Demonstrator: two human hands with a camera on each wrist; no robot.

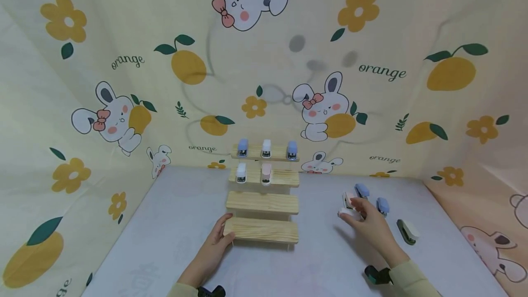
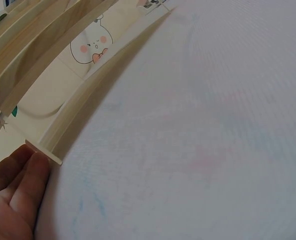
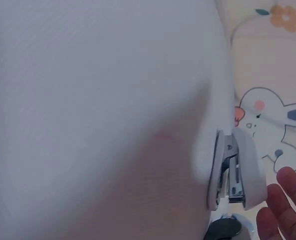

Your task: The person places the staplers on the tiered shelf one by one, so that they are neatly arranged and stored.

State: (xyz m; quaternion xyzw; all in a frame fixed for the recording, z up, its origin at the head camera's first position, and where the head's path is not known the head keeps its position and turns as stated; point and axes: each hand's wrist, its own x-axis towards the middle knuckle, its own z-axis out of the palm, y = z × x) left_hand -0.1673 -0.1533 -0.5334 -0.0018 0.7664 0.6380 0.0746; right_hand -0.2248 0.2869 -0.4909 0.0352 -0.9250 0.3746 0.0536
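My left hand (image 1: 214, 240) grips the left end of the lowest step of a wooden tiered rack (image 1: 261, 230). In the left wrist view, its fingers (image 2: 30, 175) touch the end of the rack's base. On the right, my right hand (image 1: 369, 221) hovers around a white stapler (image 1: 349, 213), with a pink stapler (image 1: 348, 200) just behind. The right wrist view has a pale stapler (image 3: 245, 170) on the table and spread fingers (image 3: 287, 215) beside it; no firm hold shows.
The top tier carries a blue stapler (image 1: 243, 147), a white one (image 1: 266, 148) and another blue one (image 1: 292, 149). A white stapler (image 1: 241, 172) and a pink one (image 1: 266, 173) stand one tier lower. Past my right hand lie two blue staplers (image 1: 382, 206) and a green-and-white one (image 1: 407, 232).
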